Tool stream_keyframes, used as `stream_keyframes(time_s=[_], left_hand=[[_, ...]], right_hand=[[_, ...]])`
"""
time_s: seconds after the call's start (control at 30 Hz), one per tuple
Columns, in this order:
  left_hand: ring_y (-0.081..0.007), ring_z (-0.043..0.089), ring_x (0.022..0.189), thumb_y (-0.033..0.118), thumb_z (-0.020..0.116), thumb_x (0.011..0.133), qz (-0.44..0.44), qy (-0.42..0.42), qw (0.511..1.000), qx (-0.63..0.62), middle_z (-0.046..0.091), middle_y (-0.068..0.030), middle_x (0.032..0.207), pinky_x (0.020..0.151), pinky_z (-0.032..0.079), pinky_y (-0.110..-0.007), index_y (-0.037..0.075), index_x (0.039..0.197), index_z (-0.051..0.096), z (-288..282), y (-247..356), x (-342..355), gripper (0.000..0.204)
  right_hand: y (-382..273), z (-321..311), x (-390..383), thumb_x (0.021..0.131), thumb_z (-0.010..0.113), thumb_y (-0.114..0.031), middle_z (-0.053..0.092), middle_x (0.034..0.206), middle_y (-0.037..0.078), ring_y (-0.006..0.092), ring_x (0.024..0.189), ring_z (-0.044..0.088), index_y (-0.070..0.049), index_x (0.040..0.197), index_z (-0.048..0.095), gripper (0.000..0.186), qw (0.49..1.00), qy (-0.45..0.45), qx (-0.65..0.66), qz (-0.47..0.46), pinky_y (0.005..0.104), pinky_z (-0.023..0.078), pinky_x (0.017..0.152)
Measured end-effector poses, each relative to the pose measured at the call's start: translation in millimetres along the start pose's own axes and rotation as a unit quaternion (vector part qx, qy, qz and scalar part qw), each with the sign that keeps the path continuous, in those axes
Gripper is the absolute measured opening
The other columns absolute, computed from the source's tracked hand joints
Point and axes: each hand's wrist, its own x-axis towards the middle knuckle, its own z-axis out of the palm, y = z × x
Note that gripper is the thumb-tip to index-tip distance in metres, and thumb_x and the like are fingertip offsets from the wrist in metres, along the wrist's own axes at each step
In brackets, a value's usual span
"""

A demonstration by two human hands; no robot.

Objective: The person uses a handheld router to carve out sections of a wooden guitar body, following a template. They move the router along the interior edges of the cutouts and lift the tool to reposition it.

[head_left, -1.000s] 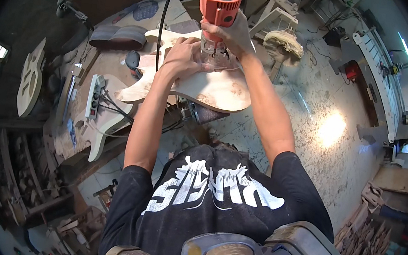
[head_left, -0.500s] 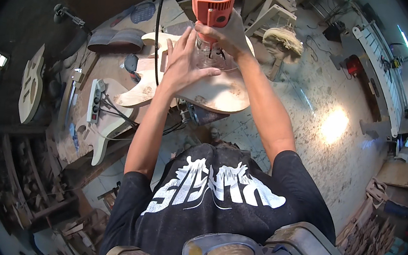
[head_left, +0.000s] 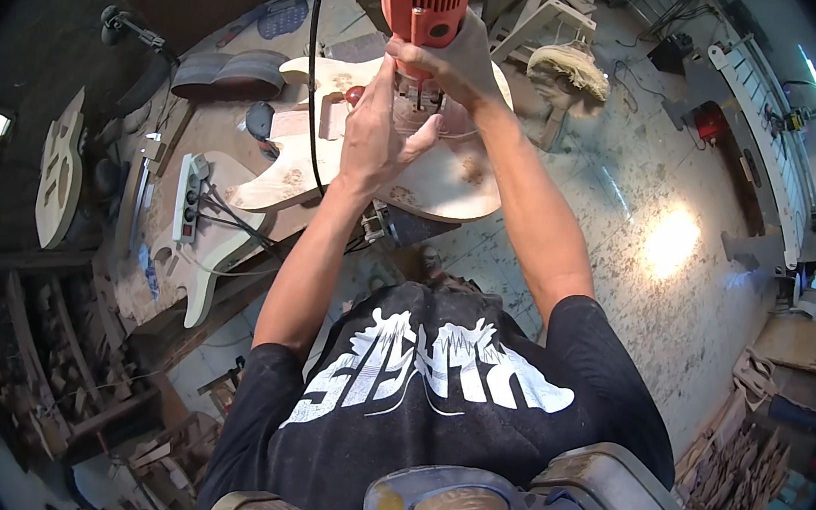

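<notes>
A red handheld router (head_left: 423, 17) with a clear base stands upright on a pale wooden guitar body (head_left: 447, 181). My right hand (head_left: 457, 67) is wrapped round the lower part of the router's motor housing. My left hand (head_left: 379, 131) is cupped against the near left side of the base, its thumb reaching in front; the palm side is hidden. Just left of those fingers shows a small red knob (head_left: 355, 95). A black cable (head_left: 314, 73) hangs down past my left wrist.
A white power strip (head_left: 191, 198) with plugged cords lies left of the guitar body, on another pale body (head_left: 208, 278). Dark curved blocks (head_left: 230, 76) sit farther back on the bench. A wooden stand (head_left: 561, 61) is at the back right, above a dusty floor (head_left: 637, 190).
My left hand has drawn in from lying spread beside the base to cupping it, uncovering the red knob. The router and my right hand have shifted only slightly.
</notes>
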Motion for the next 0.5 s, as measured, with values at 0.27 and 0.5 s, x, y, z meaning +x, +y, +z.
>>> stream_keyframes(time_s=[0.27, 0.5], left_hand=[[-0.0398, 0.069, 0.115, 0.033, 0.085, 0.080, 0.070, -0.061, 0.995, -0.041, 0.066, -0.0294, 0.128, 0.098, 0.055, -0.045, -0.004, 0.156, 0.032, -23.4, -9.8, 14.1, 0.099], [-0.0397, 0.071, 0.110, 0.035, 0.088, 0.072, -0.012, -0.187, 0.982, -0.030, 0.072, -0.0265, 0.118, 0.096, 0.056, -0.045, -0.002, 0.151, 0.040, -34.1, -18.9, 34.4, 0.100]], right_hand=[[0.0, -2.2, 1.0, 0.071, 0.090, -0.028, 0.070, 0.086, 0.003, 0.0087, 0.073, 0.064, -0.002, 0.102, 0.068, 0.046, 1.000, 0.000, 0.001, 0.010, 0.0260, 0.055, 0.062], [1.1, -2.3, -3.1, 0.067, 0.094, -0.026, 0.072, 0.092, 0.004, 0.0113, 0.082, 0.067, -0.002, 0.107, 0.065, 0.055, 1.000, -0.010, 0.007, 0.022, 0.0286, 0.056, 0.076]])
